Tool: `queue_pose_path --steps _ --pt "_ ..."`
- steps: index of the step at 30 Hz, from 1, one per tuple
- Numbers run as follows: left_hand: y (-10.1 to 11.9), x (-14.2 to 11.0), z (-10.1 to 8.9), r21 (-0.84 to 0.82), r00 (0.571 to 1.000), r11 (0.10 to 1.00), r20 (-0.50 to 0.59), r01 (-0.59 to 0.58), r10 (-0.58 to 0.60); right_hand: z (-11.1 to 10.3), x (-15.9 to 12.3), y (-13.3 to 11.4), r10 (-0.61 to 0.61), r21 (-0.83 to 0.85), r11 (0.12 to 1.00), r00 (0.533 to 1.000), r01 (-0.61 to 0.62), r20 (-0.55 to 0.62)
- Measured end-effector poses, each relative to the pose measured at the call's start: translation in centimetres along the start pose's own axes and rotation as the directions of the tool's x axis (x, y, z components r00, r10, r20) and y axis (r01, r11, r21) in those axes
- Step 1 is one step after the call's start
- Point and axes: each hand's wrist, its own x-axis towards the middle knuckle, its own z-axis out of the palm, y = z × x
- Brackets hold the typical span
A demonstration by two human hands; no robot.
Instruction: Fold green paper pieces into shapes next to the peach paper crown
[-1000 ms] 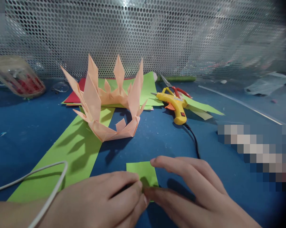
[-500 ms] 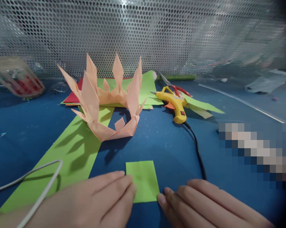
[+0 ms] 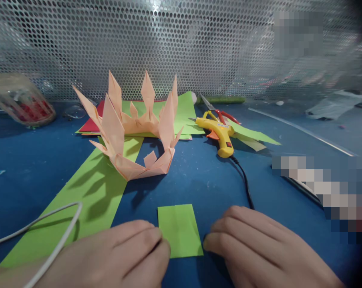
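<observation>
A small folded green paper rectangle (image 3: 179, 230) lies flat on the blue table near me. My left hand (image 3: 117, 256) rests low at its left edge, fingers pressed together and fingertips touching the paper's lower left side. My right hand (image 3: 253, 248) sits at the right edge with knuckles raised and fingers curled, their tips pinching the paper's lower right side. A white cable (image 3: 53, 228) runs over my left forearm.
A peach origami crown (image 3: 135, 132) stands on a long green paper strip (image 3: 87, 200). Behind it lie green and red sheets (image 3: 92, 122), a yellow glue gun (image 3: 218, 134) with black cord, red-handled scissors (image 3: 221, 114), and a plastic jar (image 3: 21, 102) at far left. A perforated metal wall (image 3: 181, 44) closes the back.
My hands parted from the middle of the green paper to its two sides, leaving it flat. My right fingers have since curled up at its right edge.
</observation>
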Motion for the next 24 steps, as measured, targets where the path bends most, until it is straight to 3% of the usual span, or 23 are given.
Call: queue_pose_path --steps 1,2,3,4,9,12,14,19,24 --pt "0.0 0.8 0.1 -0.009 1.0 1.0 -0.022 -0.003 0.003 0.1 0.3 0.3 0.011 0.038 0.999 1.0 -0.01 -0.014" --pt "0.0 1.3 0.2 -0.016 0.996 0.996 0.028 -0.088 0.088 0.2 0.4 0.5 0.005 0.065 0.998 1.0 -0.005 0.003" --pt "0.0 1.6 0.4 -0.005 0.996 0.997 -0.036 -0.079 0.079 0.3 0.5 0.7 -0.003 0.076 0.997 0.999 0.0 0.041" --pt "0.1 1.6 0.6 -0.019 0.997 0.997 -0.021 -0.08 0.079 0.4 0.5 0.8 -0.018 0.077 0.997 0.997 0.012 0.073" --pt "0.5 0.5 1.2 0.021 1.0 1.0 0.009 -0.005 0.005 0.3 -0.4 0.7 -0.081 -0.012 0.996 0.989 0.083 0.127" --pt "0.5 0.5 1.2 0.059 0.998 0.997 0.002 0.057 -0.057 -0.1 -0.9 0.5 -0.017 -0.039 0.999 0.989 0.023 0.147" --pt "0.3 0.8 1.3 -0.002 0.994 0.994 -0.017 0.106 -0.106 -0.3 -1.1 0.5 0.015 -0.027 1.0 0.985 -0.01 0.171" --pt "0.2 0.9 1.5 -0.073 0.992 0.991 -0.038 0.115 -0.118 -0.1 -0.8 0.4 0.03 0.022 0.999 0.991 -0.034 0.131" --pt "-0.2 0.9 1.0 -0.191 0.962 0.943 0.094 0.271 -0.257 0.4 0.1 0.3 0.093 0.07 0.993 0.994 -0.098 0.065"
